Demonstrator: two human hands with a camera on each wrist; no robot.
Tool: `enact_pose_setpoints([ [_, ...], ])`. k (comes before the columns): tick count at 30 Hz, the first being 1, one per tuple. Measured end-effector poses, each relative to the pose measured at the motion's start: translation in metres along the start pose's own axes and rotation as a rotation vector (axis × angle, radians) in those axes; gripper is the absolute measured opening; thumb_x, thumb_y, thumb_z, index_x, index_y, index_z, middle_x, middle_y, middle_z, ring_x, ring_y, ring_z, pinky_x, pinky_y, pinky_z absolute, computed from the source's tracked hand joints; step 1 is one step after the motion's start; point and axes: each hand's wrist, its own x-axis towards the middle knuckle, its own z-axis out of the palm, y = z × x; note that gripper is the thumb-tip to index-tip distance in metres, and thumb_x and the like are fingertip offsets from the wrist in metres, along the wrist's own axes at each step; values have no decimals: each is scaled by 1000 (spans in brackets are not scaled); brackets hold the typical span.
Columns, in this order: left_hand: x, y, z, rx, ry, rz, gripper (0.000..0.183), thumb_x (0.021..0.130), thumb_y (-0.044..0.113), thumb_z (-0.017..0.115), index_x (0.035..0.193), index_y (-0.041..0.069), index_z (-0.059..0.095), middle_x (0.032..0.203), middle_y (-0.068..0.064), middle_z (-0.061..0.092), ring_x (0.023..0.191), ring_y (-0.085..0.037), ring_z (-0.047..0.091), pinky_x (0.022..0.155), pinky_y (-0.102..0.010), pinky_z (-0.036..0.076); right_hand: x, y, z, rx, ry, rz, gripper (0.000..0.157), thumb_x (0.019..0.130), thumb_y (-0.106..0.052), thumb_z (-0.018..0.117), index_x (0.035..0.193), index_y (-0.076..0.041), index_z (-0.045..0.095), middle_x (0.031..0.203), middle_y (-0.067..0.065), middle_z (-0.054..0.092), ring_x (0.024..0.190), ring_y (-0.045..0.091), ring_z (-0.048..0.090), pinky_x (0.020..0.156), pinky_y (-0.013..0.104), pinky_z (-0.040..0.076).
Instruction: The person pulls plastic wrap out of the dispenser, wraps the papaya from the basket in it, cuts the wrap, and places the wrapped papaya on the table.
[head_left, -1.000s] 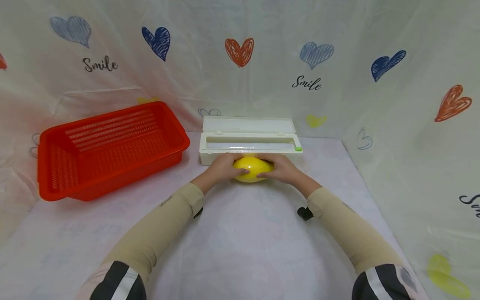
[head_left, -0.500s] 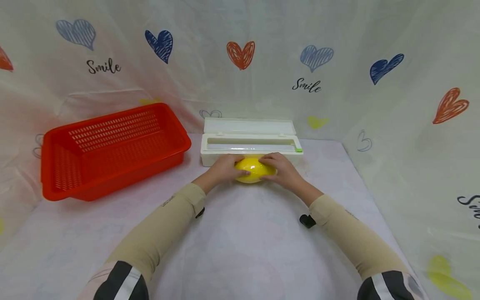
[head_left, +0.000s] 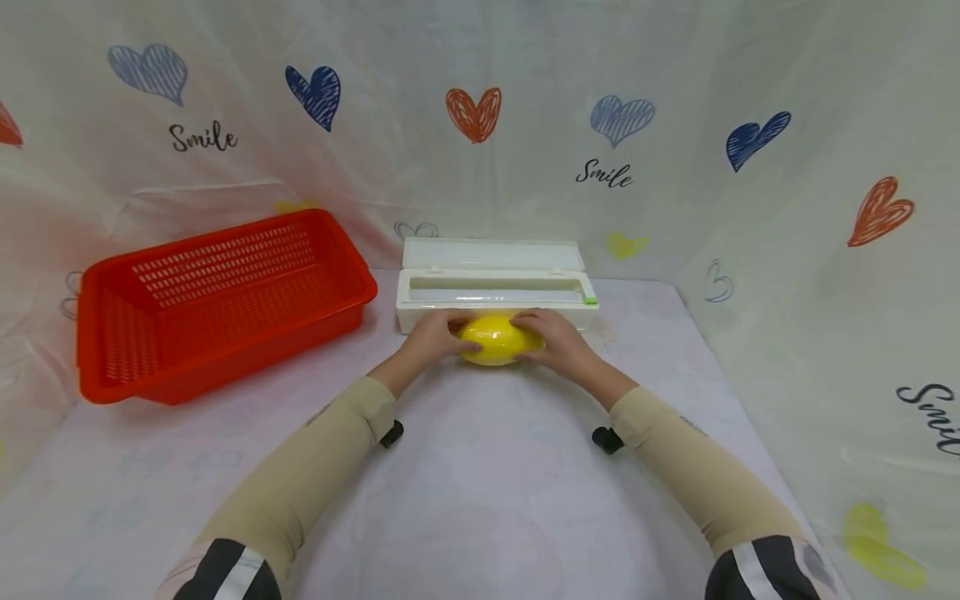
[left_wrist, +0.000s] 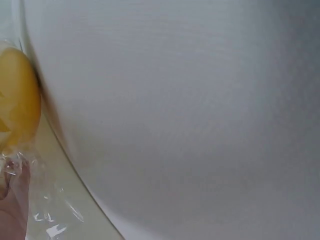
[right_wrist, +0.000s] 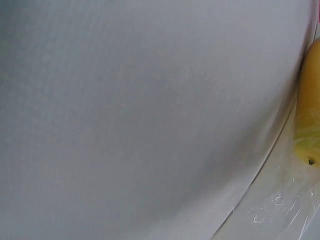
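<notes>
A yellow mango (head_left: 493, 340), glossy under clear cling film, lies at the front of the white cling film dispenser (head_left: 420, 319). The person's left hand (head_left: 433, 336) holds its left end, with the thumb on the near side. At the other end the right hand (head_left: 561, 342) grips it, fingers over the top and thumb low in front. Wrinkled clear film (left_wrist: 55, 215) shows beside the mango (left_wrist: 19, 95) in the left wrist view. In the right wrist view the mango's dark stem end (right_wrist: 311, 161) shows through loose film. The fingers behind the fruit are partly hidden.
The dispenser's lid (head_left: 491, 253) stands raised, and a green slider (head_left: 590, 300) sits at its right end. A red perforated basket (head_left: 225, 358) stands to the left. White cloth (head_left: 480, 500) covers the table, with a heart-print curtain (head_left: 375, 125) behind.
The right hand's fingers have come from behind the mango onto its top. Both hands stay around the fruit, and the head view has shifted slightly.
</notes>
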Motion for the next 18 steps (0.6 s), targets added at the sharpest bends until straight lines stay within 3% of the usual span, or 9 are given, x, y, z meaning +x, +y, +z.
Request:
enact_pose_setpoints([
  [4, -5, 5, -4, 71, 76, 38, 57, 78, 23, 84, 130, 9, 63, 126, -8, 62, 113, -26, 56, 97, -38, 46, 3, -2, -2, 12, -21, 14, 55, 81, -25, 81, 127, -3, 61, 130, 12, 58, 122, 29, 49, 108, 43, 35],
  [7, -6, 12, -2, 213, 97, 143, 55, 77, 25, 84, 127, 10, 65, 123, -9, 62, 112, -27, 55, 98, -40, 45, 4, -3, -5, 21, -27, 30, 55, 80, -24, 82, 126, -3, 61, 129, 12, 59, 121, 30, 50, 107, 44, 35],
  [10, -5, 16, 5, 335, 77, 225, 57, 76, 27, 86, 126, 9, 65, 122, -11, 58, 113, -28, 52, 101, -40, 40, 5, -3, -6, 27, -31, 48, 55, 80, -24, 82, 126, -3, 61, 128, 12, 59, 121, 29, 50, 107, 44, 36],
  [18, -1, 20, 25, 515, 62, 224, 75, 64, 29, 93, 126, 11, 55, 120, -14, 46, 107, -31, 45, 96, -41, 41, 4, -5, 1, 47, 16, 74, 56, 77, -27, 84, 124, -4, 64, 127, 10, 61, 119, 29, 52, 105, 43, 38],
])
